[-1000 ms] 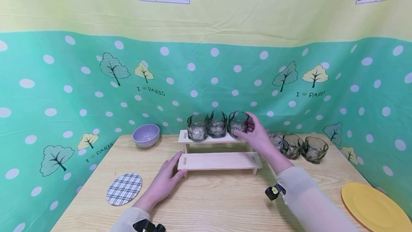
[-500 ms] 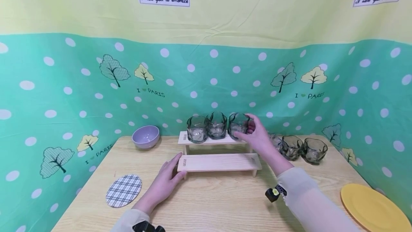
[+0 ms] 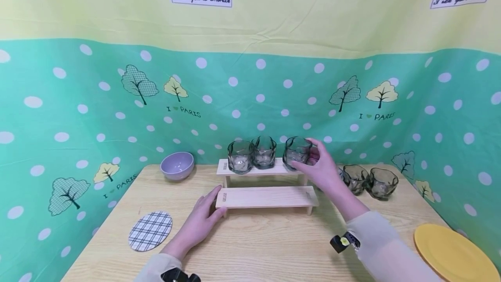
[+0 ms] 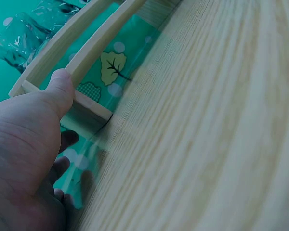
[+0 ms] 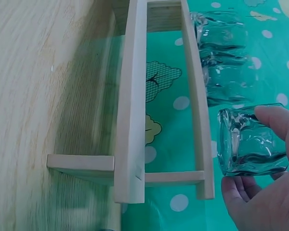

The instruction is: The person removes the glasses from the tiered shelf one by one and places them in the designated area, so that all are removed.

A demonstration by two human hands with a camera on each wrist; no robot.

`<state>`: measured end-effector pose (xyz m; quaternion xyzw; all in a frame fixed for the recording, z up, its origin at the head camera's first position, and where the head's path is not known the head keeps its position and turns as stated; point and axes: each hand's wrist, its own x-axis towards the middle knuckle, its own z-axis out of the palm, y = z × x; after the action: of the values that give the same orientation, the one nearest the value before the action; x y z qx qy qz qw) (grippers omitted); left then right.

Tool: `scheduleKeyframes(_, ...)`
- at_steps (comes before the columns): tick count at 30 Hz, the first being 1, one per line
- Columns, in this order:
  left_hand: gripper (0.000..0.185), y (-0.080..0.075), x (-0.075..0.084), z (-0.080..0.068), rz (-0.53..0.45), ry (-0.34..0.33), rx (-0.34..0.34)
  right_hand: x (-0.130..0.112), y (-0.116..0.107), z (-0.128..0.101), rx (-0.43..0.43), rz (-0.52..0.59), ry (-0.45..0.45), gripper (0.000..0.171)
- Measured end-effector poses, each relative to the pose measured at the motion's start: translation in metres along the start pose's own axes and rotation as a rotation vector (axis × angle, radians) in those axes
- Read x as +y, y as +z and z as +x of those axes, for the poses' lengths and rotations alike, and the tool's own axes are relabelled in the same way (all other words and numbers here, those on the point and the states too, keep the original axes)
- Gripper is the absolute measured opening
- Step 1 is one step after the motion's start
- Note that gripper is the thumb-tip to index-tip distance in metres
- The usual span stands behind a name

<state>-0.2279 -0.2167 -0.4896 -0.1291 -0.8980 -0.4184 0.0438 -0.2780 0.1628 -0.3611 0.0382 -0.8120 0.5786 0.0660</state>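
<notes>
A two-tier wooden rack (image 3: 268,197) stands on the table. My left hand (image 3: 198,223) holds its left end, with the thumb (image 4: 61,86) on the lower tier's end and the fingers beside it. My right hand (image 3: 322,169) grips a grey-tinted drinking glass (image 3: 296,153) upright at the upper tier's right end. In the right wrist view a narrow gap shows between this glass (image 5: 250,139) and the tier's edge. Two like glasses, one at the left end (image 3: 240,158) and one beside it (image 3: 264,153), stand on the upper tier.
More tinted glasses (image 3: 382,182) stand on the table right of the rack, partly behind my right arm. A lilac bowl (image 3: 178,166) is at back left, a checked round mat (image 3: 150,231) at front left, and a yellow plate (image 3: 455,251) at front right.
My right hand has shifted a little to the right with the glass, widening the gap to the middle glass. The left hand and the rack stay where they were.
</notes>
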Motion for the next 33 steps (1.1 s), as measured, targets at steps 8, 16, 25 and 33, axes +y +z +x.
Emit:
scheduleKeyframes(8, 0.077, 0.001, -0.002, 0.001, -0.002, 0.008, -0.01, 0.002, -0.014, -0.015, -0.01, -0.016, -0.043, 0.103)
scheduleKeyframes(16, 0.078, 0.002, -0.004, 0.001, -0.003, 0.011, -0.006, 0.007, -0.028, -0.032, 0.001, -0.045, -0.036, 0.106)
scheduleKeyframes(25, 0.077, 0.002, -0.003, 0.004, 0.01, 0.023, -0.007, 0.017, -0.047, -0.048, 0.012, -0.113, -0.021, 0.108)
scheduleKeyframes(33, 0.078, 0.001, -0.003, 0.004, 0.014, 0.023, -0.007, 0.031, -0.062, -0.058, 0.013, -0.182, 0.016, 0.111)
